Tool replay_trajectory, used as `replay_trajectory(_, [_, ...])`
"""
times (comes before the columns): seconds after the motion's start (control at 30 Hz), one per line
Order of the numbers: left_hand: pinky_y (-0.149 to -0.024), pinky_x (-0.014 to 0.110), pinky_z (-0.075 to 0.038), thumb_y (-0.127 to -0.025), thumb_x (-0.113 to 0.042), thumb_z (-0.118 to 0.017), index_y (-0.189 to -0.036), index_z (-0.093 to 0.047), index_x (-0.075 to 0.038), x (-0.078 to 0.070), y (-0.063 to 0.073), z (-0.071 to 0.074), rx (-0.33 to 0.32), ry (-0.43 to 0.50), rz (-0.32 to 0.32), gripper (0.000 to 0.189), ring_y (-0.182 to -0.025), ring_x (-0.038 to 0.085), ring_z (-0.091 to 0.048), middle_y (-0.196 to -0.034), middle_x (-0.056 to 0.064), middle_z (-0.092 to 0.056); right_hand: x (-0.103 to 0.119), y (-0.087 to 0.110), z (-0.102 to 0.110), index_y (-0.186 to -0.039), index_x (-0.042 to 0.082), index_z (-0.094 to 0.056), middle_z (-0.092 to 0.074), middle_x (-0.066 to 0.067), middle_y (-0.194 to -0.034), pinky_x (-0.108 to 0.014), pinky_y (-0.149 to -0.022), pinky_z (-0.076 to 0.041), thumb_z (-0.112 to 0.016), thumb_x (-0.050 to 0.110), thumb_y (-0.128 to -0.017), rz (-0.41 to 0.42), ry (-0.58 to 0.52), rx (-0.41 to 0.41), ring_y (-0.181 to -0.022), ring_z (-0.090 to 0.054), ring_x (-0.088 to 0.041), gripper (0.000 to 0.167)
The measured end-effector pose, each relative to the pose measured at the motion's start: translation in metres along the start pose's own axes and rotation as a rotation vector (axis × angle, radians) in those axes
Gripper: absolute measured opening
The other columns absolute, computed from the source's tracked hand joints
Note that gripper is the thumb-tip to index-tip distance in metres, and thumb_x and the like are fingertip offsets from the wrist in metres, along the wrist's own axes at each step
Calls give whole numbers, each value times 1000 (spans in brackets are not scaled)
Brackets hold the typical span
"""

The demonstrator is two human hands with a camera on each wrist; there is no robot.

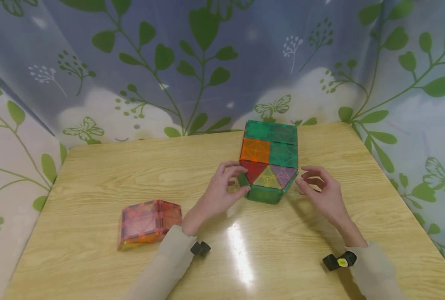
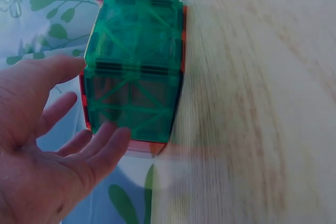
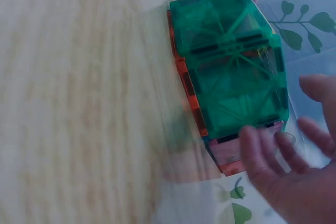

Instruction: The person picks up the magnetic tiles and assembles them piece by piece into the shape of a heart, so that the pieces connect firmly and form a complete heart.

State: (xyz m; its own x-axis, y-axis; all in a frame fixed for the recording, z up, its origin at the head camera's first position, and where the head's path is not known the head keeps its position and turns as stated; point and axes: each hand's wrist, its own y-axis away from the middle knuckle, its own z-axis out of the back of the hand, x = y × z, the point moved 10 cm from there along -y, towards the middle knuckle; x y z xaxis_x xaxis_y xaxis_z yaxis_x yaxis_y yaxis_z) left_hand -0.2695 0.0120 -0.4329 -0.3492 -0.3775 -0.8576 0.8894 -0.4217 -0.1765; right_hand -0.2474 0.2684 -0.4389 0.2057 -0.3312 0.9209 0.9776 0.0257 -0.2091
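Observation:
A box-like structure of translucent magnetic tiles (image 1: pixel 256 151) stands toward the back of the table. Its top shows green and orange squares, with red, yellow and purple triangles at the front; green tiles form the front sides. My left hand (image 1: pixel 220 187) is at its front left corner, with fingertips against a green side tile (image 2: pixel 131 100) and the thumb by the top edge in the left wrist view. At the right side is my right hand (image 1: pixel 323 193), loosely spread, its fingertips close by the green wall (image 3: pixel 236 98). Neither hand wraps round the structure.
A smaller block of red and orange translucent tiles (image 1: pixel 143 221) lies on the wooden table (image 1: pixel 87 179) at the left, beside my left forearm. Behind the table hangs a leaf-patterned curtain (image 1: pixel 245 54), close to the structure's back.

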Motion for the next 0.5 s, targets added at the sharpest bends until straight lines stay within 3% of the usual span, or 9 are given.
replay_trajectory(0.1, [-102, 47, -56, -94, -17, -74, -136, -59, -10, 4, -2, 1, -13, 40, 22, 45, -130, 36, -56, -154, 14, -40, -8, -8, -4, -149, 2, -45, -52, -19, -137, -26, -77, -63, -65, 15, -101, -47, 32, 56, -108, -63, -3, 53])
replay_trajectory(0.2, [-104, 46, -55, -93, -17, -75, -138, -57, -10, 7, -3, -1, -6, 62, 36, 48, -133, 37, -54, -156, 15, -38, -14, -15, -11, -156, 7, -36, -42, -23, -152, -28, -82, -62, -62, 18, -103, -84, 2, 110, -121, -60, -16, 60])
replay_trajectory(0.33, [-106, 46, -53, -94, -18, -74, -140, -56, -12, 10, -3, -5, 15, 64, 43, 50, -138, 36, -51, -159, 15, -36, -16, -19, -15, -158, 10, -34, -40, -24, -157, -29, -82, -62, -61, 19, -104, -113, -31, 138, -129, -53, -36, 61])
replay_trajectory(0.5, [-106, 48, -53, -96, -21, -72, -142, -54, -12, 8, -3, -3, 1, 37, 12, 50, -138, 34, -51, -157, 13, -42, -15, -19, -16, -158, 8, -34, -42, -26, -153, -30, -80, -63, -62, 16, -103, -113, -27, 127, -126, -54, -43, 62])
